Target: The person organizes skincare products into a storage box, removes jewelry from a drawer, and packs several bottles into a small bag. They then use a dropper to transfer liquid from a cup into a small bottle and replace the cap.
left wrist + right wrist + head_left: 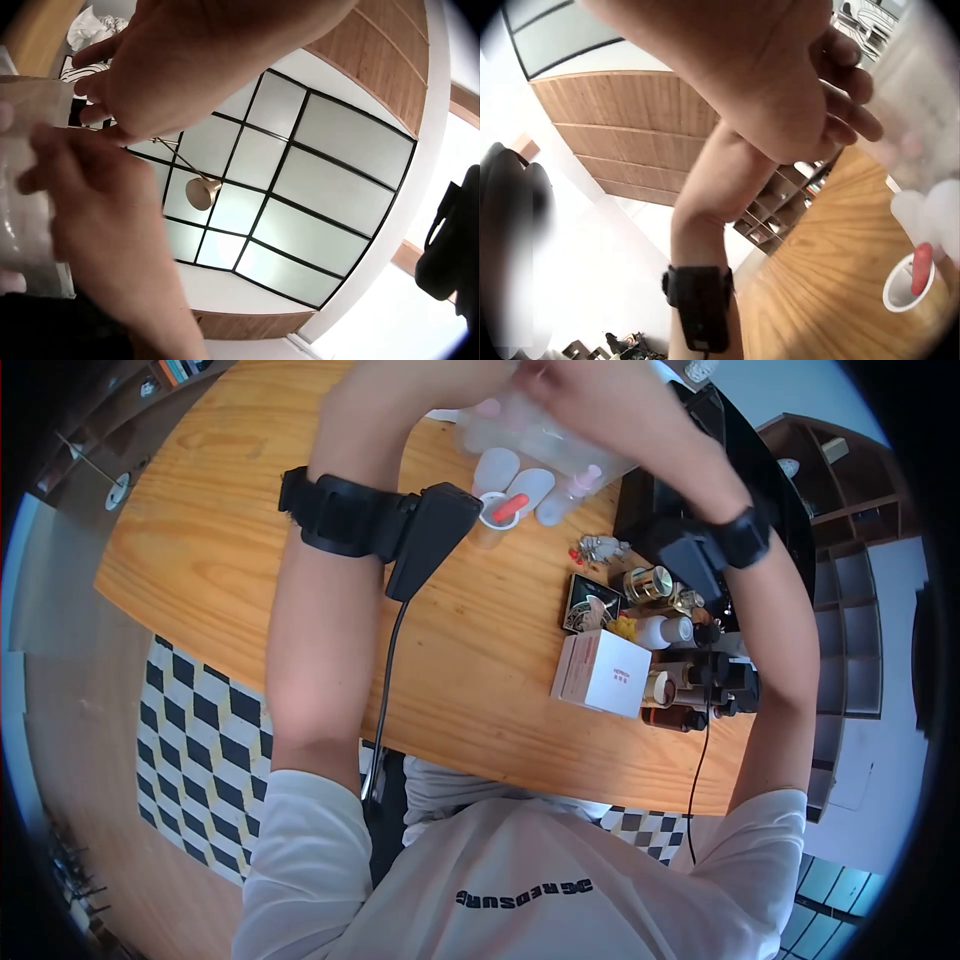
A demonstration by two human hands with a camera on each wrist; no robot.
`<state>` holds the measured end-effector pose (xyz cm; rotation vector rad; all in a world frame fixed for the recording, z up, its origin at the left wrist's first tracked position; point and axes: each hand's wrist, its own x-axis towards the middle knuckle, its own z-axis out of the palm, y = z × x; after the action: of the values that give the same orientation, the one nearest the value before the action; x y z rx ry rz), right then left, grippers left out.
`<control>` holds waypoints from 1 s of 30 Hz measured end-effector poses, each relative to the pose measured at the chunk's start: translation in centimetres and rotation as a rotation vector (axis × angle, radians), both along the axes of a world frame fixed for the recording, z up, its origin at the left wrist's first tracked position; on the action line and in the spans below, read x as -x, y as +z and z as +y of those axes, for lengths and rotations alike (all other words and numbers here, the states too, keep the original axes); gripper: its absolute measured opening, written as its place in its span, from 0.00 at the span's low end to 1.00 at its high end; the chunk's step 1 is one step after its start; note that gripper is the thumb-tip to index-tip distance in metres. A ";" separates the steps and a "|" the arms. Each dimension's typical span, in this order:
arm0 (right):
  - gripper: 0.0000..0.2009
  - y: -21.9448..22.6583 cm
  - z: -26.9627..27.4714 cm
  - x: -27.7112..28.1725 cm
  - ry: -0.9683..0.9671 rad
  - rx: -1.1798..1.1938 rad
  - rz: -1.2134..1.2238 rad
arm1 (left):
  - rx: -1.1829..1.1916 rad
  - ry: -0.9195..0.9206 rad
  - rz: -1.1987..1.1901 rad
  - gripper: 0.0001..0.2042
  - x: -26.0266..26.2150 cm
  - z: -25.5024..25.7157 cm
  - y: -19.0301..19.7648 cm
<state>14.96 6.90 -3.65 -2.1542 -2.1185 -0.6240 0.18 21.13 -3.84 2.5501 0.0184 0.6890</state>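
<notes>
A translucent plastic bag [535, 440] stands at the table's far side with pinkish things inside; its side shows in the left wrist view [22, 202] and the right wrist view [922, 97]. Both hands meet above and beside its upper edge. The left hand [430, 385] has bent fingers near that edge in the left wrist view [172, 75]. Blurred, the right hand [610, 405] overlaps the bag with bent fingertips in the left wrist view [105, 195]; its fingers also curl in the right wrist view [780, 90]. Whether either hand pinches the bag is unclear.
Near the bag are a white cup [490, 534] with a red item [510, 507] and a pump bottle [570, 496]. A white box [618, 676], small dark tray [585, 605] and several bottles [690, 675] crowd the right side, before a black case [640, 510].
</notes>
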 end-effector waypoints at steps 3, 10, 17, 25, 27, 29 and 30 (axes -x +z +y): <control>0.09 5.0 -0.6 3.7 -0.331 -0.052 0.052 | 0.071 -0.066 -0.001 0.11 -1.2 0.6 -1.9; 0.10 2.0 2.0 -0.5 -0.192 0.300 0.113 | -0.208 -0.057 -0.035 0.10 -1.7 0.0 -2.4; 0.13 0.8 4.3 -1.1 -0.153 0.395 0.110 | -0.042 0.097 0.097 0.13 -2.3 0.6 -3.1; 0.12 0.4 4.0 -1.0 -0.178 0.402 0.159 | 0.042 -0.211 0.157 0.15 -0.7 0.3 -1.5; 0.12 3.1 2.5 0.7 -0.183 0.335 0.143 | 0.185 -0.285 0.209 0.15 -2.3 1.5 -2.8; 0.13 6.0 1.3 0.6 -0.213 0.276 0.046 | 0.083 -0.080 -0.005 0.15 -2.5 1.7 -3.8; 0.12 7.0 0.7 0.5 -0.244 0.164 -0.045 | 0.087 -0.077 -0.005 0.15 -2.4 1.8 -3.5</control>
<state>14.49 7.62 3.39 -2.5365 -2.0096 -0.5358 2.59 22.96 -7.36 2.4522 -0.0501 0.6505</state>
